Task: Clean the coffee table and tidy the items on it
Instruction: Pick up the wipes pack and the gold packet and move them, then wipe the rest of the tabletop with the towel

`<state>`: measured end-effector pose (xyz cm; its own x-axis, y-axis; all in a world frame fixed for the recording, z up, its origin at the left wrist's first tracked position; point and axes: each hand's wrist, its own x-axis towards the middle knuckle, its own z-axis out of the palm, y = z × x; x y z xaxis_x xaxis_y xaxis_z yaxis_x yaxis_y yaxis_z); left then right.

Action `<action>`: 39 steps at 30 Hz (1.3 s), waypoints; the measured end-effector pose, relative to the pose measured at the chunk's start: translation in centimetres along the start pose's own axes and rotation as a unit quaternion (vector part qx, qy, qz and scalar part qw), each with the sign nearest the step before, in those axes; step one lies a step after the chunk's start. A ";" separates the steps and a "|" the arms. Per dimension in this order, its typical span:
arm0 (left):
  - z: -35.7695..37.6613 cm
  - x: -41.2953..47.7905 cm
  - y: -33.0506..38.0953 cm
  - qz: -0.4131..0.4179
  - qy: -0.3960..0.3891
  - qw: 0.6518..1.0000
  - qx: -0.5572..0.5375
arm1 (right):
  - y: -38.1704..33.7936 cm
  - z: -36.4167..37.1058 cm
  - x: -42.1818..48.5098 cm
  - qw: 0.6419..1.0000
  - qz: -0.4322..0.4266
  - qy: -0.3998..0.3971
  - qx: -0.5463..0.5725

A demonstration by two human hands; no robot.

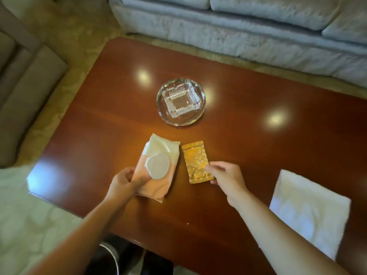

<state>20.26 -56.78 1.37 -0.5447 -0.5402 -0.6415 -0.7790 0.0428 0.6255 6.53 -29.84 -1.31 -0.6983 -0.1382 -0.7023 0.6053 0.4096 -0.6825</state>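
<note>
A glossy reddish-brown coffee table [248,159] fills the view. My left hand [123,181] grips the near left side of a pink and cream wet-wipe pack [158,165] with a white oval lid, lying on the table. Right beside it lies a small yellow patterned sachet [195,160]. My right hand [226,177] pinches its near right corner between thumb and fingers. A clear glass ashtray [180,101] stands farther back at the table's middle. A folded white cloth [305,211] lies at the near right.
A pale blue-grey sofa [258,28] runs along the table's far side. A beige armchair [21,80] stands at the left. Patterned carpet [65,36] surrounds the table. A dark object [127,257] sits on the floor under the near edge.
</note>
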 end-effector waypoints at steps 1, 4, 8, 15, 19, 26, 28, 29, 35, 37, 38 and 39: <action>-0.4 0.3 -0.1 0.019 0.007 1.000 0.023 | -0.2 -0.5 -0.3 0.999 -0.032 0.004 -0.043; 0.3 0.4 0.0 0.073 0.089 0.985 0.128 | 0.4 -3.7 -1.6 0.978 -0.125 0.076 -0.152; 5.5 -4.0 1.9 0.262 0.222 0.911 0.228 | 4.3 -10.5 -4.0 0.932 -0.180 0.203 -0.240; 27.9 -17.6 2.8 0.295 -0.125 0.912 0.255 | 13.1 -23.1 -7.1 0.861 -0.131 0.254 -0.422; 36.4 -20.8 4.3 0.140 -0.124 0.927 0.325 | 16.2 -25.3 -7.0 0.863 -0.153 0.198 -0.439; 38.1 -18.8 3.9 0.114 0.059 0.952 0.279 | 18.3 -26.3 -5.7 0.853 -0.161 0.148 -0.473; 37.7 -18.2 3.8 0.108 0.042 0.955 0.275 | 18.4 -26.4 -5.6 0.840 -0.174 0.156 -0.489; 37.4 -17.9 3.9 0.106 0.032 0.954 0.280 | 18.3 -26.4 -5.4 0.834 -0.179 0.162 -0.497; 37.2 -17.3 3.2 0.120 0.007 0.957 0.265 | 16.8 -24.8 -3.3 0.817 -0.181 0.180 -0.516; 36.8 -16.9 2.7 0.094 -0.015 0.964 0.250 | 16.9 -23.9 -3.1 0.807 -0.177 0.198 -0.528; 36.5 -16.7 2.5 0.080 -0.025 0.967 0.239 | 17.0 -23.7 -3.1 0.803 -0.179 0.200 -0.532; 36.1 -16.6 2.2 0.070 -0.030 0.971 0.228 | 16.9 -23.4 -3.0 0.799 -0.184 0.198 -0.536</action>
<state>16.41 -17.43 -2.67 -0.6622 -0.4521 -0.5976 -0.7445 0.4871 0.4565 9.98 -1.41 -6.02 -0.9486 -0.2183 -0.2290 -0.1970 0.9739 -0.1124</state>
